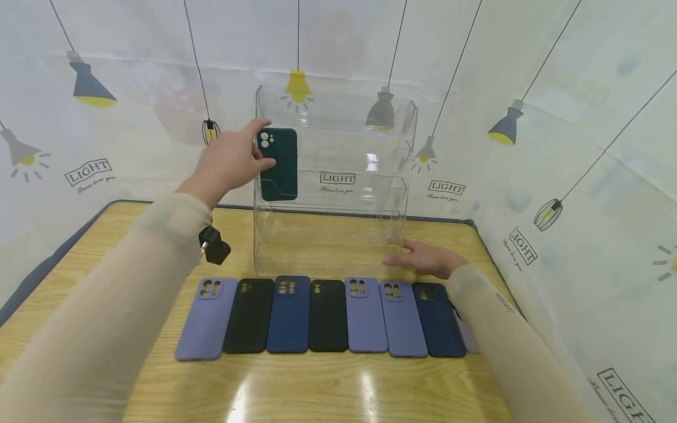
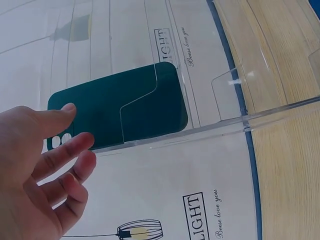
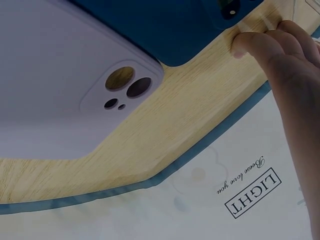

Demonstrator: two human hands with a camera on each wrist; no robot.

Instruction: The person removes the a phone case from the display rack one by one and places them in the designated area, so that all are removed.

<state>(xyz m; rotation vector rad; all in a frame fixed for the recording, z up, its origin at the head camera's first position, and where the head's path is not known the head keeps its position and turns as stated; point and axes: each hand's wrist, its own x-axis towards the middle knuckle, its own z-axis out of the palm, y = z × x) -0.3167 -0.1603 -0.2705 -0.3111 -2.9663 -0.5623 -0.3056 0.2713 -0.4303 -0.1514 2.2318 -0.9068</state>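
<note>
A dark green phone case (image 1: 280,173) stands upright at the left end of a tier of a clear stepped display rack (image 1: 328,258). Its lower part shows through the tier's front lip in the left wrist view. My left hand (image 1: 227,161) is at the case's upper left, one fingertip over its face near the camera holes and the other fingers loosely bent. Low on the rack's right side, my right hand (image 1: 431,258) grips the clear edge, thumb in front. The right wrist view shows those fingers (image 3: 245,45) bent against the clear plastic.
In front of the rack lies a row of several phone cases: lavender (image 1: 206,320), black (image 1: 248,317), navy (image 1: 288,317), and a pale purple one (image 3: 50,90) partly under my right forearm. Patterned cloth (image 1: 158,76) hangs behind and right of the wooden table (image 1: 296,393).
</note>
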